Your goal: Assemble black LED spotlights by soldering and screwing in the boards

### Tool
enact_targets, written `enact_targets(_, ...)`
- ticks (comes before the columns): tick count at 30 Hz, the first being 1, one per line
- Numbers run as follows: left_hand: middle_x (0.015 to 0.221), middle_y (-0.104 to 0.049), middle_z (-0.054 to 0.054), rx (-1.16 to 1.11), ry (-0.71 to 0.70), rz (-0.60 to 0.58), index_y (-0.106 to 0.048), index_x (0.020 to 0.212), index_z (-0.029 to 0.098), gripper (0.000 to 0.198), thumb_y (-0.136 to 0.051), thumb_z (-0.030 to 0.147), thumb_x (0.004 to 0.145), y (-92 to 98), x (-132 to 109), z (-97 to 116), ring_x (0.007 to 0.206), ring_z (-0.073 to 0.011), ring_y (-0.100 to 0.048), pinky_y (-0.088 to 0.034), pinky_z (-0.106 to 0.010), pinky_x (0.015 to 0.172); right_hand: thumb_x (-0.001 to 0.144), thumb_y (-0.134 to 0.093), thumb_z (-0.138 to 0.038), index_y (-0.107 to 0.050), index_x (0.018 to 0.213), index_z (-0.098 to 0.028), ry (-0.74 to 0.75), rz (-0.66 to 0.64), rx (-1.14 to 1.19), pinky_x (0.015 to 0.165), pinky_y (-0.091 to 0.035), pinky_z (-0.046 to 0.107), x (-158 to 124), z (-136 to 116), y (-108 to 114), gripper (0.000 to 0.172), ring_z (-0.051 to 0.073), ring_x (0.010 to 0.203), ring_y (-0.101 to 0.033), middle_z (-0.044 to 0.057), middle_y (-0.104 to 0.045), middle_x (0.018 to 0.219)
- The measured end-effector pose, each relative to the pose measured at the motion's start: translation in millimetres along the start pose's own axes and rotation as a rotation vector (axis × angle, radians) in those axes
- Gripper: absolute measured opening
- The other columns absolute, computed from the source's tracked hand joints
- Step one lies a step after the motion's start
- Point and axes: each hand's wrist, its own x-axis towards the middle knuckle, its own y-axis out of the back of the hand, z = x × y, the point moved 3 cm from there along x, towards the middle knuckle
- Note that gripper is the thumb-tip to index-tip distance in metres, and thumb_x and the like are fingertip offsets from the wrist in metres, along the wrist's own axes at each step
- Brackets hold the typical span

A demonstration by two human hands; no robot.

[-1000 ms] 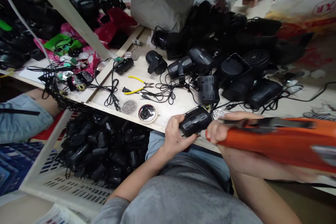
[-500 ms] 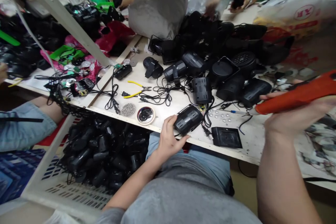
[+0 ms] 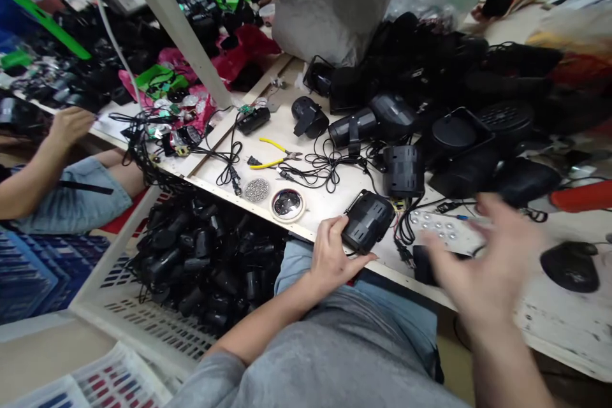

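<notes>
My left hand [image 3: 329, 254] rests at the table's front edge, its fingers gripping a black ribbed plastic housing [image 3: 368, 222] with wires at its underside. My right hand [image 3: 488, 255], blurred by motion, hangs open above the table's right part and holds nothing. Nearest to it are a sheet of clear round studs [image 3: 442, 229] and a black square plate [image 3: 423, 264], partly hidden behind the fingers. An orange electric screwdriver [image 3: 581, 196] sits apart from the hand at the right edge of the view.
Heaps of black housings [image 3: 454, 140] cover the pale table [image 3: 325, 204] beyond my hands, among black cords and yellow-handled pliers [image 3: 275, 154]. Below the table edge, a white crate [image 3: 143, 306] holds black parts. A co-worker's hand [image 3: 71, 127] shows at the left.
My right hand has let go of the orange screwdriver, which now lies farther right, and has opened. My left hand still holds the housing. The whole view has shifted slightly.
</notes>
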Motion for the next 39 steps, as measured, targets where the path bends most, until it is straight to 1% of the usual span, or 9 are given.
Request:
enact_targets(2, 0.117, -0.057, -0.014, -0.014, 0.0, 0.001, -0.038, 0.141, 0.016, 0.077, -0.078, 0.037, 0.079, 1.1, 0, 1, 0.107, -0.028, -0.062, -0.058, -0.045, 0.091, 0.076, -0.071, -0.069, -0.038, 0.152, -0.023, 0.151, -0.089, -0.193, 0.109, -0.043, 0.067, -5, -15, -35, 0.094, 0.045, 0.134, -0.046, 0.022, -0.045, 0.142)
enact_targets(4, 0.116, -0.057, -0.014, -0.024, 0.004, 0.008, -0.039, 0.142, 0.016, 0.07, -0.071, 0.028, 0.08, 1.6, -1, 0, 0.106, -0.027, -0.061, -0.058, -0.044, 0.091, 0.077, -0.07, -0.069, -0.033, 0.155, -0.022, 0.191, -0.239, -0.267, 0.108, -0.043, 0.068, -6, -19, -61, 0.099, 0.045, 0.135, -0.046, 0.023, -0.04, 0.147)
enact_targets(6, 0.115, -0.057, -0.013, -0.013, 0.018, 0.022, -0.039, 0.141, 0.016, 0.069, -0.067, 0.024, 0.079, 1.1, -2, 0, 0.104, -0.0266, -0.062, -0.058, -0.043, 0.09, 0.076, -0.072, -0.067, -0.031, 0.156, -0.021, 0.187, -0.339, -0.288, 0.107, -0.045, 0.067, -4, -16, -73, 0.1, 0.045, 0.137, -0.045, 0.024, -0.038, 0.15)
enact_targets(10, 0.112, -0.058, -0.013, 0.037, 0.034, 0.054, -0.041, 0.139, 0.015, 0.069, -0.065, 0.02, 0.075, -1.2, -3, 0, 0.1, -0.0268, -0.063, -0.059, -0.042, 0.086, 0.076, -0.075, -0.06, -0.035, 0.154, -0.02, 0.179, -0.392, -0.298, 0.109, -0.045, 0.064, 0, -14, -73, 0.096, 0.043, 0.138, -0.045, 0.023, -0.04, 0.148)
enact_targets(14, 0.111, -0.059, -0.014, 0.044, 0.017, 0.079, -0.044, 0.138, 0.013, 0.067, -0.064, 0.017, 0.074, -1.3, -2, 2, 0.1, -0.0266, -0.062, -0.058, -0.041, 0.085, 0.076, -0.076, -0.049, -0.035, 0.154, -0.018, 0.182, -0.351, -0.309, 0.107, -0.048, 0.061, 2, -18, -70, 0.093, 0.041, 0.134, -0.05, 0.022, -0.046, 0.144)
enact_targets(17, 0.11, -0.06, -0.013, 0.055, 0.025, 0.078, -0.044, 0.138, 0.014, 0.068, -0.064, 0.017, 0.074, 0.1, -1, 1, 0.099, -0.0256, -0.063, -0.058, -0.039, 0.086, 0.073, -0.077, -0.049, -0.034, 0.154, -0.019, 0.17, -0.315, -0.312, 0.106, -0.049, 0.061, 4, -19, -71, 0.097, 0.04, 0.129, -0.053, 0.02, -0.05, 0.141)
enact_targets(22, 0.107, -0.06, -0.011, 0.096, 0.055, 0.054, -0.043, 0.138, 0.015, 0.069, -0.065, 0.02, 0.073, 2.6, 1, 0, 0.095, -0.0247, -0.064, -0.058, -0.037, 0.084, 0.074, -0.076, -0.048, -0.033, 0.155, -0.021, 0.161, -0.338, -0.291, 0.107, -0.048, 0.061, 6, -18, -72, 0.095, 0.039, 0.131, -0.051, 0.019, -0.049, 0.145)
enact_targets(33, 0.101, -0.057, -0.011, 0.076, 0.09, 0.041, -0.046, 0.137, 0.012, 0.063, -0.058, 0.016, 0.075, 2.3, 4, 1, 0.092, -0.0251, -0.06, -0.057, -0.039, 0.08, 0.074, -0.078, -0.042, -0.041, 0.147, -0.019, 0.267, -0.269, -0.303, 0.104, -0.05, 0.061, 3, -24, -76, 0.085, 0.039, 0.128, -0.051, 0.021, -0.045, 0.144)
enact_targets(39, 0.103, -0.056, -0.01, 0.076, 0.133, 0.004, -0.043, 0.139, 0.013, 0.068, -0.067, 0.022, 0.077, 3.7, 6, 0, 0.093, -0.0252, -0.06, -0.057, -0.04, 0.082, 0.074, -0.078, -0.045, -0.046, 0.142, -0.022, 0.195, -0.226, -0.205, 0.107, -0.048, 0.059, 12, -25, -66, 0.079, 0.037, 0.132, -0.049, 0.018, -0.047, 0.143)
